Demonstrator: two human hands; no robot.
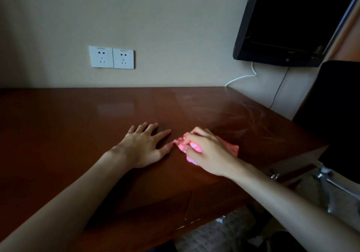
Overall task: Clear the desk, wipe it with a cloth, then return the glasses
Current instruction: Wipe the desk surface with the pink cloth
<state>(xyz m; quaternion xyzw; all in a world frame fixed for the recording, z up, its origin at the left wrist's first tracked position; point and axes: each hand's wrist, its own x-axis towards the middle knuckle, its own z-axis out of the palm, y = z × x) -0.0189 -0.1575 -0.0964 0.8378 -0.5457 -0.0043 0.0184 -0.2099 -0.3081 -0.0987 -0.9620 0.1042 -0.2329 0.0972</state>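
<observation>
The shiny dark red-brown wooden desk [68, 134] is seen from above, and both bare arms are stretched out over it. The left hand [145, 146] is laid flat on the wood, palm down. Its fingers are kept straight and spread apart, and nothing is held in it.

Far behind the left hand, on the pale wall, two white square wall sockets [111, 57] are fixed side by side.

Just to the right of the left hand, the crumpled pink cloth [231, 148] is pressed down on the desk. The left thumb tip is almost touched by the near corner of the cloth. The cloth is gripped by the right hand [206, 152], whose fingers are curled over the top of it. Parts of the cloth are seen sticking out on both sides of this hand.

Beyond the right hand, pale streaks are seen on the shiny wood.

High up and behind the right hand, a black flat screen [288, 21] is hung on the wall, and a white cable [242, 77] is hung below it. To the right of the right arm, a black chair with a silver metal frame [339, 115] is placed beside the desk.
</observation>
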